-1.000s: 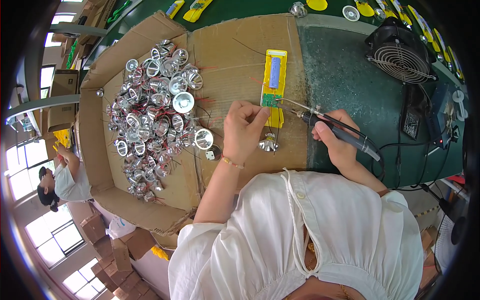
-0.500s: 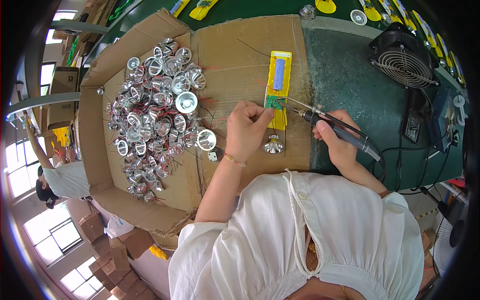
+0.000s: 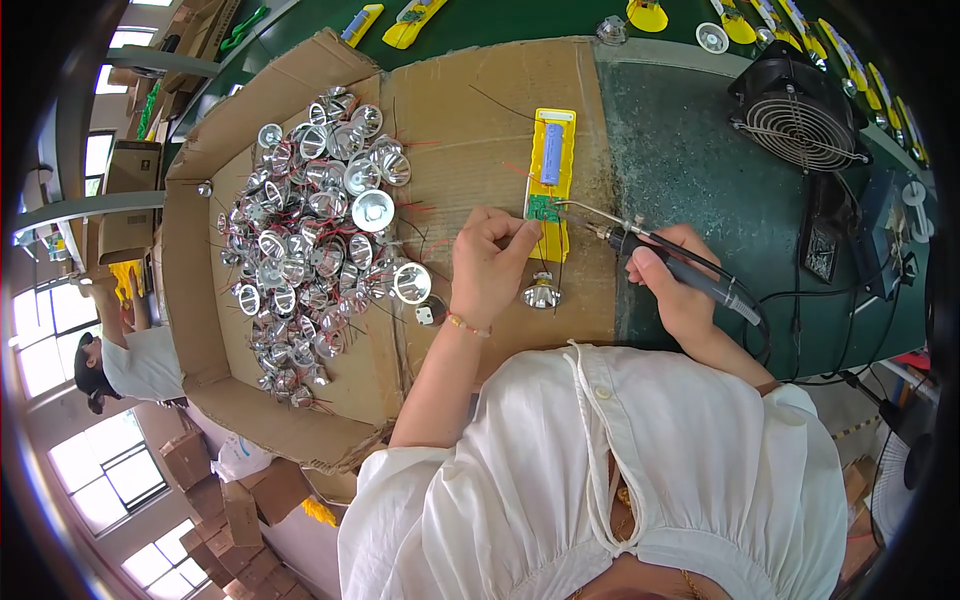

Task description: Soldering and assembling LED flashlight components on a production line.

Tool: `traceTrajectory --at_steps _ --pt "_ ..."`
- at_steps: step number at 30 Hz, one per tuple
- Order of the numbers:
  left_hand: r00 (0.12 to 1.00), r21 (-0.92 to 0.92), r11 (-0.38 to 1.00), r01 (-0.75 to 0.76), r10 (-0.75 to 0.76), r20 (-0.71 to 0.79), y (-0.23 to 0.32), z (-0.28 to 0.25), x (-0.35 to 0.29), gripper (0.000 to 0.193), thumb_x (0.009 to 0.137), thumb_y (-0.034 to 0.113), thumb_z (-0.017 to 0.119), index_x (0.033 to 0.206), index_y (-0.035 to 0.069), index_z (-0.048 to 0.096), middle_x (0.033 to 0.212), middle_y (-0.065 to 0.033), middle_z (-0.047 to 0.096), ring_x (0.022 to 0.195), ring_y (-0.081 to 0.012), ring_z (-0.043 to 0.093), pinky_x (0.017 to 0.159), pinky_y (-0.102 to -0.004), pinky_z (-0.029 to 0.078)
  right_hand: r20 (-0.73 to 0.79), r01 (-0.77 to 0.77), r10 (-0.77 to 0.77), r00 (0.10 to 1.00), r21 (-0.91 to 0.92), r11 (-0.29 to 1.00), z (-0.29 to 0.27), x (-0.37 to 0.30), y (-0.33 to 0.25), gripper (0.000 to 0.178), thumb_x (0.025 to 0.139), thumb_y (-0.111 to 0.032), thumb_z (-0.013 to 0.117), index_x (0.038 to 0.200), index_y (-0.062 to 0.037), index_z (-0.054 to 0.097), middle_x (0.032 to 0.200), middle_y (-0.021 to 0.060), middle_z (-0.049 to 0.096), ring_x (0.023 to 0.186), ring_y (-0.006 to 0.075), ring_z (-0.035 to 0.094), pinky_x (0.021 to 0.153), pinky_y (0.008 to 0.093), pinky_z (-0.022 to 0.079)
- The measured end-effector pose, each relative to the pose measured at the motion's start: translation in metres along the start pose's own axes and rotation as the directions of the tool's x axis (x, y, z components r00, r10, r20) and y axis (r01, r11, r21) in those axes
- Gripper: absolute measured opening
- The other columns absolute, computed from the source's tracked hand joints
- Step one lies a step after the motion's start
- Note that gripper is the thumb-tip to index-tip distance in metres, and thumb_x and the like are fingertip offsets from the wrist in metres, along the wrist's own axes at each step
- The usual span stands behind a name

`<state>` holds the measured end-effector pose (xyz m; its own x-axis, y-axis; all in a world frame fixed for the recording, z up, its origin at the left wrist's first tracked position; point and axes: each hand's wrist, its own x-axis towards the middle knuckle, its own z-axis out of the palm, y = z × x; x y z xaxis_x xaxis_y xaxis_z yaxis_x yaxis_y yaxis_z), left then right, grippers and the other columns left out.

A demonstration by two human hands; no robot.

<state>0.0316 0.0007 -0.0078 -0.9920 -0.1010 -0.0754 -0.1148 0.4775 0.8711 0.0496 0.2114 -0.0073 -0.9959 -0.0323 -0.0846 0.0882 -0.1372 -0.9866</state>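
A yellow plastic housing (image 3: 553,245) lies on the cardboard in front of me, with a blue cylindrical battery (image 3: 552,155) and a small green circuit board (image 3: 541,207) in it. My left hand (image 3: 487,262) is pinched at the board's lower left edge; whatever its fingertips grip is hidden. My right hand (image 3: 682,292) holds a soldering iron (image 3: 622,238) with a thin metal tube alongside, both pointing at the board from the right. Just below the housing rests a silver reflector (image 3: 541,292), with thin wires between it and the housing.
A cardboard box (image 3: 195,300) on the left holds many wired silver reflectors (image 3: 327,258). Beside my left wrist stands a small round metal piece (image 3: 431,311). A black fan (image 3: 797,125) and cables occupy the right side. More yellow housings (image 3: 648,14) line the far edge.
Both hands, the iron and the housing keep nearly the same positions; the whole view has shifted slightly. At far left, another person's arms have moved near a yellow item.
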Motion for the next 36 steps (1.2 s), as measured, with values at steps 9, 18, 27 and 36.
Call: traceTrajectory --at_steps 9,18,27,36 --pt "0.997 0.002 0.998 0.059 -0.059 0.054 0.003 -0.003 0.003 0.016 0.076 0.015 0.066 0.075 -0.002 0.065 0.075 -0.0077 0.053 0.064 -0.015 0.051 0.057 -0.0272 0.04 0.066 0.001 0.001 0.998 -0.032 0.999 0.004 0.005 0.007 0.012 0.083 -0.008 0.058 0.088 0.0014 0.052 0.073 0.0089 0.06 0.063 0.0121 0.058 0.057 0.0243 0.049" --pt "0.997 -0.012 0.998 0.069 -0.069 0.037 0.001 -0.003 0.004 0.018 0.075 0.016 0.067 0.075 -0.002 0.065 0.075 -0.0078 0.053 0.063 -0.0148 0.051 0.056 -0.0273 0.04 -0.017 0.025 -0.025 1.0 0.005 1.0 0.003 0.004 -0.002 0.015 0.08 -0.008 0.062 0.086 0.0017 0.053 0.072 0.0076 0.06 0.063 0.0097 0.058 0.057 0.022 0.049" --pt "0.998 0.012 1.0 0.026 -0.026 0.054 0.004 -0.001 0.004 0.017 0.074 0.014 0.067 0.072 -0.002 0.064 0.072 -0.009 0.054 0.064 -0.0171 0.051 0.057 -0.0276 0.04 -0.078 0.09 -0.089 0.993 0.014 0.996 -0.016 -0.007 -0.01 0.013 0.081 -0.006 0.061 0.087 0.0024 0.053 0.071 0.009 0.06 0.062 0.0108 0.058 0.056 0.0225 0.049" --pt "0.997 -0.045 0.998 0.046 -0.043 0.067 -0.009 -0.008 0.004 0.011 0.076 0.006 0.065 0.072 -0.004 0.064 0.072 -0.0055 0.056 0.07 -0.0116 0.05 0.065 -0.0232 0.039 -0.494 0.038 -0.109 0.862 -0.151 0.988 -0.11 -0.052 -0.007 0.016 0.081 -0.008 0.06 0.089 0.002 0.052 0.071 0.0078 0.061 0.061 0.0101 0.057 0.056 0.0222 0.046"
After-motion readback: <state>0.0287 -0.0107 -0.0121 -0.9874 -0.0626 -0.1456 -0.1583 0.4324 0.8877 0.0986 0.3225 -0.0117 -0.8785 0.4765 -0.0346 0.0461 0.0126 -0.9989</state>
